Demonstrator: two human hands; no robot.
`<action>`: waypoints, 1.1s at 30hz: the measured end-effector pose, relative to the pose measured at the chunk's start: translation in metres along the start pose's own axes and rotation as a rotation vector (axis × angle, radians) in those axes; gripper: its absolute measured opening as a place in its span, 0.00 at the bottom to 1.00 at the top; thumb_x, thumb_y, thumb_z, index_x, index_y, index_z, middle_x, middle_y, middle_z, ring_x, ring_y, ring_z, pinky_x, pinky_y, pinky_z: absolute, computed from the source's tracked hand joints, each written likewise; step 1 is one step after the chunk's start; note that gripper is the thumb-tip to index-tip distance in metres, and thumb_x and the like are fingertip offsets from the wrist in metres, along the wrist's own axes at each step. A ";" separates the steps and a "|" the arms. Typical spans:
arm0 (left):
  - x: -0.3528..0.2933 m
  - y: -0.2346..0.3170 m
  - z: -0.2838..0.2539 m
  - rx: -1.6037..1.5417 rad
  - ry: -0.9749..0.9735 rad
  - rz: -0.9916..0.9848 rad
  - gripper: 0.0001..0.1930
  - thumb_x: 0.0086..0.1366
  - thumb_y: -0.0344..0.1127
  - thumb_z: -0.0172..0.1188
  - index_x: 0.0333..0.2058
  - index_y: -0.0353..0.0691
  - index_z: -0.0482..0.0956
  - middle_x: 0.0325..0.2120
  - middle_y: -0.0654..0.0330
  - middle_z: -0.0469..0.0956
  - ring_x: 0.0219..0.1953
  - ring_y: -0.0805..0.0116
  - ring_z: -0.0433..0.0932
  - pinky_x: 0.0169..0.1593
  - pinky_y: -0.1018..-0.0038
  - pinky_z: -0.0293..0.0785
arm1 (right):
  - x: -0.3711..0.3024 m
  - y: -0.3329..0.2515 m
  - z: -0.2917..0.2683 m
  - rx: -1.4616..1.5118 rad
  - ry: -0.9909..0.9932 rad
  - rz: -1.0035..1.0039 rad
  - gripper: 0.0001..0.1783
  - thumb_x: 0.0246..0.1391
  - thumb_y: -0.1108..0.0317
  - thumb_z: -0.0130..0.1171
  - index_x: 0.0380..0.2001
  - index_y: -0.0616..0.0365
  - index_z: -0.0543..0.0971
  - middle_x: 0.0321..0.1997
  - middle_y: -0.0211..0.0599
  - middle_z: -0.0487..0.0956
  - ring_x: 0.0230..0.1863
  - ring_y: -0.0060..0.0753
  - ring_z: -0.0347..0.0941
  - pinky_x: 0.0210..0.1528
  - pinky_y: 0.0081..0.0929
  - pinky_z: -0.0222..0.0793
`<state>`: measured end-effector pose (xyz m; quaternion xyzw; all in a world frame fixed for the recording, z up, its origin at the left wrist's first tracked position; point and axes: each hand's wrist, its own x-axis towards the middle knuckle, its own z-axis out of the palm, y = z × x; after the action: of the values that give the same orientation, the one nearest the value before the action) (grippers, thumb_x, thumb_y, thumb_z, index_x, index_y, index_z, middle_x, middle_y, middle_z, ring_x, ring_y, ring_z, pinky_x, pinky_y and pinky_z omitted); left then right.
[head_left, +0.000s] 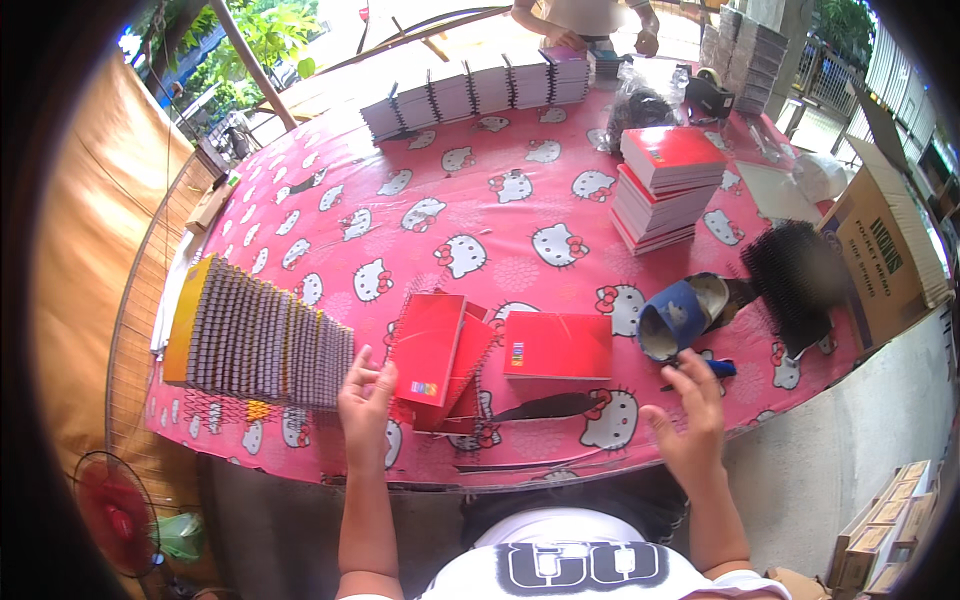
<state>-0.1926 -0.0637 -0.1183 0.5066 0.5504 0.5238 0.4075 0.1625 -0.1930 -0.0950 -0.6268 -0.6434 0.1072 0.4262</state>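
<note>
My left hand [364,405] is at the left edge of a loose pile of red spiral notebooks [428,350], fingers loosely extended. Whether its fingertips touch the covers I cannot tell. Right of the pile lies a neat stack of red-covered pads [557,347]; no wire shows on its near side. My right hand [692,420] hovers over the table's near edge, fingers spread, holding nothing. Just beyond it are a blue cup-like container [668,318], tipped toward me, and a small blue tool [718,368], partly behind the fingers. A dark, flat strip [548,406] lies between my hands.
Wire-bound notebooks [265,335] form a long stack at left. A tall red stack [668,185] stands at right, near black binding wires [790,280] and a cardboard box [885,245]. More notebooks [480,88] line the far edge, beside another person's hand [566,40]. A fan [115,510] stands lower left.
</note>
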 end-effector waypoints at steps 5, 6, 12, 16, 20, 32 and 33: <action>0.032 0.019 0.006 0.018 -0.245 -0.344 0.30 0.59 0.51 0.65 0.52 0.37 0.67 0.62 0.49 0.59 0.60 0.61 0.64 0.59 0.68 0.61 | 0.006 -0.030 0.080 0.998 -0.688 0.546 0.39 0.58 0.62 0.60 0.66 0.66 0.54 0.67 0.47 0.59 0.67 0.34 0.57 0.65 0.33 0.58; 0.045 0.014 -0.001 0.028 -0.298 -0.412 0.35 0.59 0.55 0.63 0.56 0.37 0.64 0.59 0.51 0.62 0.60 0.61 0.63 0.58 0.68 0.62 | 0.011 -0.038 0.097 1.036 -0.660 0.607 0.41 0.59 0.60 0.59 0.66 0.67 0.51 0.67 0.48 0.59 0.68 0.34 0.56 0.66 0.32 0.56; 0.076 0.008 -0.007 0.342 -0.682 -0.504 0.36 0.60 0.61 0.60 0.52 0.32 0.69 0.43 0.58 0.77 0.41 0.71 0.77 0.44 0.74 0.74 | 0.046 -0.069 0.158 1.376 -0.611 0.792 0.61 0.52 0.37 0.59 0.67 0.73 0.40 0.70 0.54 0.52 0.73 0.42 0.42 0.71 0.34 0.36; 0.053 0.022 0.000 -0.118 -0.722 -0.686 0.24 0.62 0.45 0.62 0.50 0.35 0.71 0.42 0.59 0.77 0.40 0.71 0.80 0.43 0.73 0.79 | 0.053 -0.065 0.167 1.251 -0.756 0.763 0.49 0.52 0.38 0.60 0.61 0.69 0.57 0.59 0.45 0.68 0.61 0.33 0.63 0.61 0.34 0.58; 0.011 0.029 0.010 -0.318 -0.652 -0.578 0.33 0.53 0.33 0.68 0.55 0.35 0.62 0.45 0.54 0.75 0.44 0.64 0.79 0.46 0.66 0.80 | 0.045 -0.064 0.158 1.204 -0.640 0.559 0.41 0.52 0.44 0.63 0.58 0.64 0.64 0.55 0.40 0.72 0.57 0.30 0.67 0.57 0.34 0.65; -0.063 0.053 0.145 -0.489 -1.421 0.395 0.58 0.46 0.33 0.72 0.67 0.35 0.36 0.64 0.50 0.52 0.66 0.58 0.53 0.67 0.63 0.47 | -0.076 -0.029 0.007 0.811 0.234 0.345 0.45 0.47 0.60 0.67 0.63 0.57 0.54 0.55 0.47 0.67 0.56 0.44 0.66 0.59 0.41 0.62; -0.055 0.056 0.166 -0.510 -1.490 0.448 0.60 0.45 0.35 0.72 0.67 0.35 0.36 0.65 0.50 0.50 0.67 0.58 0.52 0.68 0.64 0.45 | -0.093 -0.013 0.010 1.055 0.379 0.557 0.39 0.53 0.61 0.63 0.62 0.56 0.54 0.55 0.46 0.67 0.55 0.44 0.66 0.59 0.42 0.63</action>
<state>-0.0143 -0.0940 -0.0867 0.7112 -0.1151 0.2279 0.6550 0.1320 -0.2753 -0.1309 -0.4842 -0.2297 0.4044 0.7411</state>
